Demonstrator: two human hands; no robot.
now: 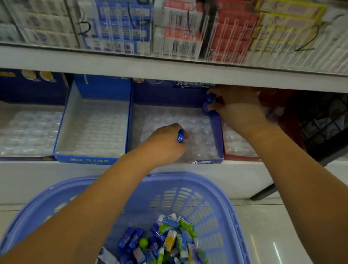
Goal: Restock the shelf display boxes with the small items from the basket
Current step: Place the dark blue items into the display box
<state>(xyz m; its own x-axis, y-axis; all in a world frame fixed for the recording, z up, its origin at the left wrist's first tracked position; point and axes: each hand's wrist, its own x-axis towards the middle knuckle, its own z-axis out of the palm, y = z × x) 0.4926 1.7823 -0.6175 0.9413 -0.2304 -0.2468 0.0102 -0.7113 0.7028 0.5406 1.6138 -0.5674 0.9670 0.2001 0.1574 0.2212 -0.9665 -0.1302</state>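
— Two hands are in the display box (218, 134). Which one is nearer its floor?
— My left hand (164, 140). Its fingers curl around one blue item (181, 135), long axis nearly upright, just above the lining. My right hand (238, 110) pinches other blue items (209, 101) at the back right corner, higher. The basket (231, 209) waits near me.

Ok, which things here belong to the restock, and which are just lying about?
Job: left hand gripping a blue item; right hand pinching blue pieces; dark blue display box; basket; small items in it.
Lying about: boxed goods on the upper shelf; black wire rack.
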